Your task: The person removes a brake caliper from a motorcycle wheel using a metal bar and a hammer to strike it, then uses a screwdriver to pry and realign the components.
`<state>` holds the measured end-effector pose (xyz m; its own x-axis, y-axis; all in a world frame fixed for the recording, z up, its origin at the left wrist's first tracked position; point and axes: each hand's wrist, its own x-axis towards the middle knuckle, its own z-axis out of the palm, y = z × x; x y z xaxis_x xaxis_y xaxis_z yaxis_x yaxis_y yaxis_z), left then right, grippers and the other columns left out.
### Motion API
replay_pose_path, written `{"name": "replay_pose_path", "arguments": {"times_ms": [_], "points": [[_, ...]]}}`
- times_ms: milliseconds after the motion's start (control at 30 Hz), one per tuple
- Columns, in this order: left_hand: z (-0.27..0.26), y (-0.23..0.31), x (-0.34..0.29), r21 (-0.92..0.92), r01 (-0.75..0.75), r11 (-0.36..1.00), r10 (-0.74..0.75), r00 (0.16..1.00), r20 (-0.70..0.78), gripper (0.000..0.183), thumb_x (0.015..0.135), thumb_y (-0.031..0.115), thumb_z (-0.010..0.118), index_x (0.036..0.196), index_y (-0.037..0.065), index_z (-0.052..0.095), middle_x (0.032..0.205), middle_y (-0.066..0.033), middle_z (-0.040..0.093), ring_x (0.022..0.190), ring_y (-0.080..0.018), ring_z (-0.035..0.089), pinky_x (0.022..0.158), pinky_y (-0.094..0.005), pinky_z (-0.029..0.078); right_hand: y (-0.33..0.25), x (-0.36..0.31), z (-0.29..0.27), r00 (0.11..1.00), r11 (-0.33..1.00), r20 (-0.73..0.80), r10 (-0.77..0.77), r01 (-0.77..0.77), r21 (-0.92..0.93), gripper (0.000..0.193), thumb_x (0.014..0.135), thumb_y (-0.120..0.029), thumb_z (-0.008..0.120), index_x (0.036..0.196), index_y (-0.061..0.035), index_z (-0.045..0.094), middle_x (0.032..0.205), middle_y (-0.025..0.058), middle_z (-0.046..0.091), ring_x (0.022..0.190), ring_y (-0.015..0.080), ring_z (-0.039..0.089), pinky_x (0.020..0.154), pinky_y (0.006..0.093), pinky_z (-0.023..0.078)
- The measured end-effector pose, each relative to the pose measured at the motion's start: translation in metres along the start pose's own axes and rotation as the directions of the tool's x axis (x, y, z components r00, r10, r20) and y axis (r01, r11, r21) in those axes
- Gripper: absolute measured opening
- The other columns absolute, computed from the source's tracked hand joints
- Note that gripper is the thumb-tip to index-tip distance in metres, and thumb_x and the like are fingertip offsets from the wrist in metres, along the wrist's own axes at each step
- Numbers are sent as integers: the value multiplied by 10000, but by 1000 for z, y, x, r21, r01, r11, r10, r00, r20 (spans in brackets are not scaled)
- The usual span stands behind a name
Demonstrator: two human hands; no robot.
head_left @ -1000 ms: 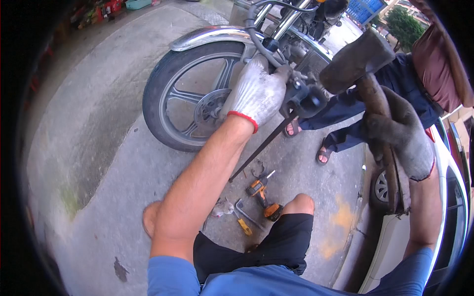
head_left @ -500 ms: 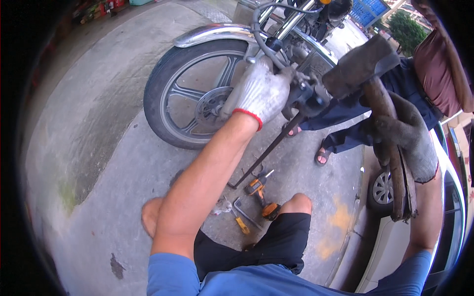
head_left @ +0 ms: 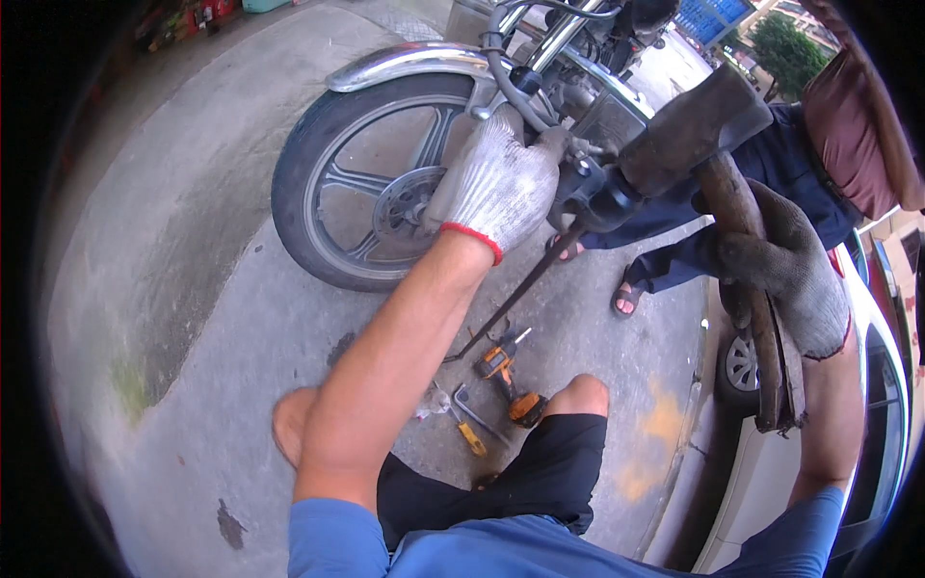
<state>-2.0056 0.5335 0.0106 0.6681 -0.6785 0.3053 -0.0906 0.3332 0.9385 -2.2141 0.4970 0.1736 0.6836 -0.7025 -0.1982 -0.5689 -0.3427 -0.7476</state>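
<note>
My left hand (head_left: 499,181), in a white knit glove with a red cuff, is closed beside the lower front fork of a motorcycle. What its fingers wrap around is hidden behind the glove. Right beside the thumb is a dark metal assembly (head_left: 599,196), from which a long thin rod (head_left: 515,294) slants down toward the ground. A grey-gloved right hand (head_left: 785,260) of mine grips the split wooden handle of a hammer (head_left: 696,133). The heavy dark head is level with the metal assembly and overlaps its right side in the picture; whether they touch I cannot tell.
The spoked front wheel (head_left: 289,212) stands left of my hand. On the concrete between my knees lie an orange-black power drill (head_left: 497,363), a yellow-handled tool (head_left: 471,439) and a bent metal bar (head_left: 482,416). Another person (head_left: 665,265) stands close behind the hammer. A white car (head_left: 747,482) is at right.
The whole view has shifted slightly to the left. Both hands keep their grips, and the hammer head stays beside the metal assembly.
</note>
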Motion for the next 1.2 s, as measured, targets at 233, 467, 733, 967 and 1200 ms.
{"name": "replay_pose_path", "arguments": {"times_ms": [233,467,733,967,1200], "points": [[5,-21,0,0,-113,994,113,992,48,201,918,83,567,1048,-69,581,897,-136,668,819,-172,645,729,-304,516,8,-9,-4,999,987,-11,45,-42,154,673,818,-38,686,1387,103,357,795,121,624,523,167,626,439,268,522],[5,-17,-8,61,-39,997,37,999,37,196,908,114,587,986,-64,609,830,-131,663,746,-152,634,645,-320,499,6,-10,0,1000,989,1,-12,12,146,674,811,-61,692,1374,116,368,771,121,619,503,164,617,420,254,500],[4,-28,-1,0,-60,998,60,996,69,362,878,252,577,1053,-65,584,980,-323,619,948,-455,609,831,-479,477,-16,-31,-22,880,953,-371,-298,255,-162,606,781,-223,666,1266,92,482,790,134,616,544,166,611,456,212,506],[-2,-11,3,125,-78,989,87,994,-67,205,893,120,595,977,-61,643,936,-149,677,804,-177,637,710,-353,494,-5,-16,8,997,998,-59,49,-52,-41,588,806,-44,667,1328,86,430,793,104,620,581,151,640,443,254,510],[-13,-17,-3,-14,-76,997,76,997,-4,258,908,111,609,1102,-57,588,981,-119,674,864,-163,611,767,-323,487,20,-15,6,1000,986,-12,-7,9,164,619,797,-66,660,1342,86,410,753,96,597,486,157,606,425,259,513]]}}
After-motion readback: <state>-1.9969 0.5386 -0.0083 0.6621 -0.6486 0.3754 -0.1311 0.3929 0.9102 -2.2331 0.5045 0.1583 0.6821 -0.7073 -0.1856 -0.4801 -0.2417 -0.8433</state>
